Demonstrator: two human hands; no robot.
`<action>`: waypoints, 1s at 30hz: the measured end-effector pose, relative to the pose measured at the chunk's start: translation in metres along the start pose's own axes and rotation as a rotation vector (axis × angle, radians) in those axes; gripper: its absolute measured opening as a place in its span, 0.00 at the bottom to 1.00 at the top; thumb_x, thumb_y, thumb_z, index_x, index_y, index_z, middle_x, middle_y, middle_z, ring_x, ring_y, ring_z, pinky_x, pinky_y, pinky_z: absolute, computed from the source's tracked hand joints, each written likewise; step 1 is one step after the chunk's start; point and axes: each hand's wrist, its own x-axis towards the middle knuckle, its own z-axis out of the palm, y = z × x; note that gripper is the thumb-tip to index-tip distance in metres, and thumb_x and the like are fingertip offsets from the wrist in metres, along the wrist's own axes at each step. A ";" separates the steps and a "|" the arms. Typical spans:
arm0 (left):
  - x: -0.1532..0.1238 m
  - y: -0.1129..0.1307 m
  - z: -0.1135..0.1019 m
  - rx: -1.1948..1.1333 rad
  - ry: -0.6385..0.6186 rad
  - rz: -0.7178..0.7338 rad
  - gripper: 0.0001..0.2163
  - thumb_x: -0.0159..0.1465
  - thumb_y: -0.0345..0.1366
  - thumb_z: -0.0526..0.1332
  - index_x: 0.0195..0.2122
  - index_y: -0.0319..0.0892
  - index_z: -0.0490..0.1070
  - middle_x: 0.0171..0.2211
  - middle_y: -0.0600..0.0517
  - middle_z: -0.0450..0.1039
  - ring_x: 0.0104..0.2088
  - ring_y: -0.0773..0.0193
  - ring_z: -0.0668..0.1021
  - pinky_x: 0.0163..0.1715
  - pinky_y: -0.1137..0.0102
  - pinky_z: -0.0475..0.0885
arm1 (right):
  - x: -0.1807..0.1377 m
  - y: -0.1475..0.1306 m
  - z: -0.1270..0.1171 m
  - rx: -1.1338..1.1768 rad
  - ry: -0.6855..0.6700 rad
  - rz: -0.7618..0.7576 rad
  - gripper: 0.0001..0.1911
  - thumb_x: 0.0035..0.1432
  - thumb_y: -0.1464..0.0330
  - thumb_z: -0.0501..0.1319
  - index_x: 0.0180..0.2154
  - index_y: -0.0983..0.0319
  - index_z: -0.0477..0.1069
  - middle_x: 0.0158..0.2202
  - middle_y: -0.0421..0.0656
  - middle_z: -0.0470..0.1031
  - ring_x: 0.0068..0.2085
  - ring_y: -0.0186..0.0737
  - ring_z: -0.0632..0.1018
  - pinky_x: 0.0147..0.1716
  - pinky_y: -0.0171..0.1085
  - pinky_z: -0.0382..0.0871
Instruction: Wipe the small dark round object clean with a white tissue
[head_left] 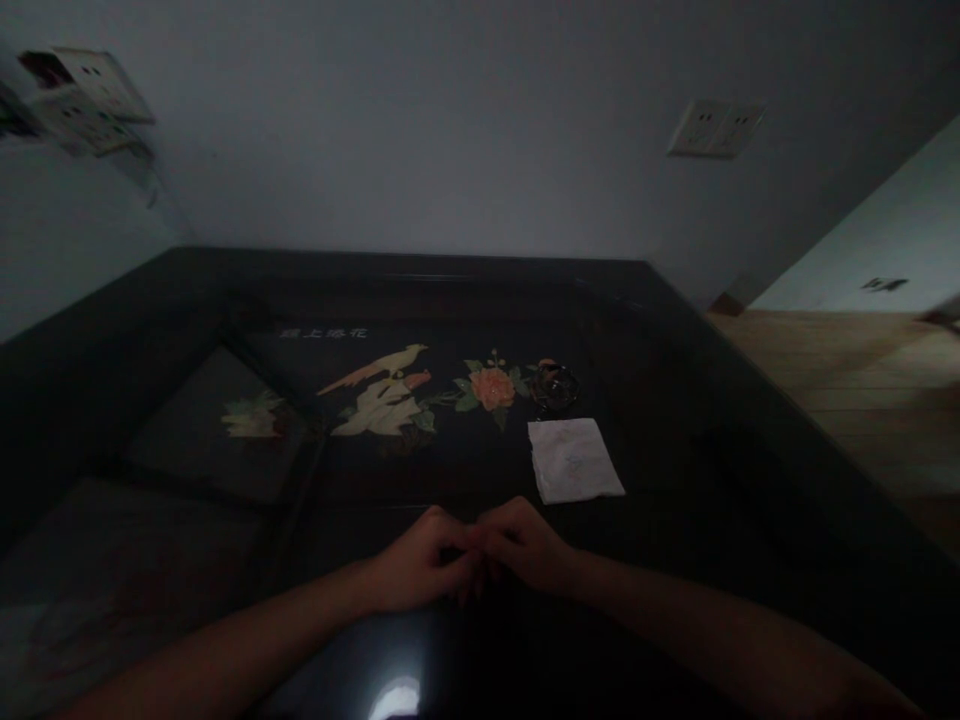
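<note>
My left hand (pixel 431 560) and my right hand (pixel 525 548) meet above the near part of a dark, glossy table (pixel 675 420). Their fingers are curled and pressed together at the tips, so both hands are closed. Whether anything small is pinched between them is hidden in the dim light. Just beyond my right hand lies a creased white sheet of paper (pixel 574 460) with faint marks on it. Behind the paper sits a dark, shiny round dish that looks like glass (pixel 555 387).
Under the tabletop's gloss show birds, a pink flower (pixel 493 388) and several written characters. A pale wall (pixel 420 130) rises behind, with a socket plate (pixel 716 128) at right and more sockets (pixel 94 95) at upper left. Wooden floor (pixel 862 370) lies to the right.
</note>
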 end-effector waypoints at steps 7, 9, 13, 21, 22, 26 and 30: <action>0.000 0.000 0.000 0.016 0.010 0.001 0.17 0.66 0.35 0.51 0.28 0.32 0.74 0.18 0.47 0.74 0.18 0.69 0.75 0.20 0.80 0.67 | -0.001 0.000 0.000 0.022 -0.010 0.013 0.33 0.61 0.46 0.48 0.18 0.64 0.66 0.16 0.39 0.66 0.19 0.29 0.68 0.19 0.29 0.58; -0.001 0.000 0.000 0.006 0.008 -0.007 0.17 0.66 0.35 0.51 0.29 0.32 0.75 0.18 0.47 0.74 0.18 0.70 0.74 0.20 0.80 0.66 | -0.001 0.000 0.000 0.024 -0.009 0.005 0.33 0.61 0.47 0.48 0.18 0.64 0.66 0.16 0.39 0.66 0.19 0.29 0.68 0.20 0.28 0.59; -0.001 0.000 0.000 0.001 0.000 0.001 0.16 0.66 0.35 0.51 0.29 0.32 0.74 0.19 0.47 0.74 0.18 0.70 0.75 0.19 0.80 0.66 | -0.001 0.001 0.000 0.010 0.002 0.002 0.32 0.62 0.47 0.49 0.18 0.64 0.66 0.16 0.39 0.66 0.19 0.29 0.68 0.20 0.28 0.59; 0.000 -0.001 0.000 0.020 0.009 0.013 0.17 0.67 0.36 0.50 0.28 0.33 0.74 0.19 0.48 0.74 0.18 0.70 0.75 0.20 0.80 0.67 | 0.000 0.000 0.000 0.013 -0.003 0.007 0.33 0.60 0.45 0.48 0.18 0.63 0.66 0.15 0.38 0.66 0.18 0.30 0.67 0.19 0.29 0.58; 0.000 -0.001 0.000 0.024 0.010 0.014 0.17 0.67 0.37 0.50 0.28 0.34 0.74 0.19 0.48 0.74 0.18 0.70 0.75 0.20 0.80 0.67 | 0.000 0.001 0.000 0.009 0.003 0.002 0.33 0.60 0.45 0.48 0.18 0.63 0.65 0.15 0.38 0.66 0.18 0.30 0.67 0.19 0.29 0.58; 0.000 -0.002 0.000 0.033 0.010 0.010 0.18 0.66 0.37 0.50 0.27 0.34 0.74 0.19 0.47 0.74 0.18 0.70 0.75 0.20 0.80 0.67 | 0.000 0.004 0.001 0.009 0.013 -0.007 0.32 0.61 0.46 0.48 0.17 0.63 0.65 0.15 0.39 0.66 0.19 0.30 0.68 0.19 0.29 0.59; 0.001 -0.001 -0.001 0.035 0.012 -0.001 0.18 0.67 0.38 0.50 0.28 0.33 0.74 0.19 0.47 0.75 0.19 0.69 0.76 0.20 0.80 0.67 | 0.000 0.004 0.001 0.003 0.014 -0.005 0.33 0.61 0.46 0.48 0.17 0.64 0.65 0.15 0.38 0.65 0.18 0.29 0.67 0.19 0.29 0.58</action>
